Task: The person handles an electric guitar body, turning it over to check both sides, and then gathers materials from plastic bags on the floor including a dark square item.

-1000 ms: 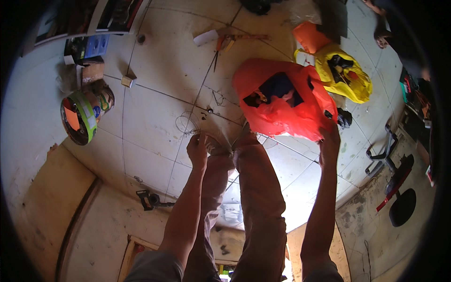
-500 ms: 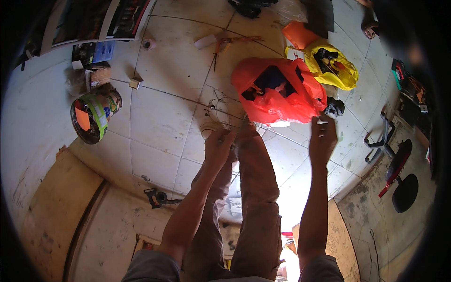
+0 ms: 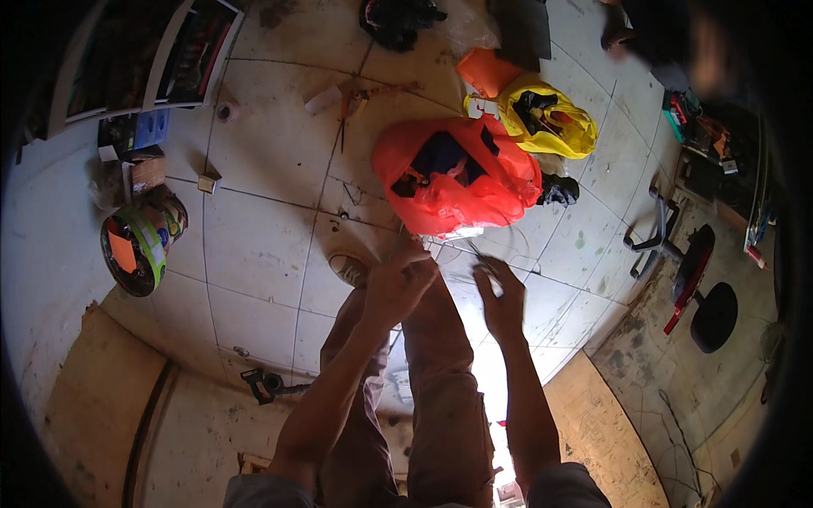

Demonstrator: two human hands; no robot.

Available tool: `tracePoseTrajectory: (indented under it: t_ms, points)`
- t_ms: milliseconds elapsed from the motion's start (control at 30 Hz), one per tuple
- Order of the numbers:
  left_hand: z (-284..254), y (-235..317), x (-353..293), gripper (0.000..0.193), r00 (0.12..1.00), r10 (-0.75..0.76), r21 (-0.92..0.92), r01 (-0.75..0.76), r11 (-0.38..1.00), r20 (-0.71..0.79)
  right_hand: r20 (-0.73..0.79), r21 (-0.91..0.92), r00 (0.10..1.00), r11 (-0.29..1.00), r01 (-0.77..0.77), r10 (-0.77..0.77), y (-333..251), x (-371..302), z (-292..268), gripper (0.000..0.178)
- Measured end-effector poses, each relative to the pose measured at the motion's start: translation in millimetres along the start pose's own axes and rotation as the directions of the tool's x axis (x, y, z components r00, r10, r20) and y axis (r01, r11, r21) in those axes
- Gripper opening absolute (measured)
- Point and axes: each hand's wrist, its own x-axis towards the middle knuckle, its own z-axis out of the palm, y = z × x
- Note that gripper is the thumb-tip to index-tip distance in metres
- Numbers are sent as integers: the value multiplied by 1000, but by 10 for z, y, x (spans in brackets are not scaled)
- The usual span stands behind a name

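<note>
I look down at my own legs in brown trousers on a tiled floor. My left hand hovers above my knees with its fingers loosely curled; whether it holds anything I cannot make out. My right hand is closed around a small thin pale object that sticks out between the fingers. Just beyond both hands lies a red plastic bag with dark things inside. A yellow bag and an orange bag lie behind it.
A green and orange helmet rests by the wall at left beside small boxes. A black tool lies on the floor near my left leg. A red and black stool stands at right. Another person stands at top right.
My right hand came in from the right side of the red bag toward the middle. My left hand rose and moved right, closer to the right hand. The view shifted slightly.
</note>
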Motion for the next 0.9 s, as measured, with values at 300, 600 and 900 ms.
tracePoseTrajectory:
  t_ms: [300, 600, 900]
  points:
    - [538, -1084, 1146, 15, 975, 125, -31, -133, 991, -183, 78, -831, 741, 454, -322, 667, 2378, -1827, -1174, 89]
    - [478, -1061, 1226, 17, 875, -101, 72, 153, 986, -474, -141, -461, 964, 846, -267, 228, 1171, -472, -558, 25]
    - [175, -2904, 1155, 58, 796, -235, 280, 447, 850, -558, 405, -690, 802, 429, 583, -440, -26, 1357, 261, 77]
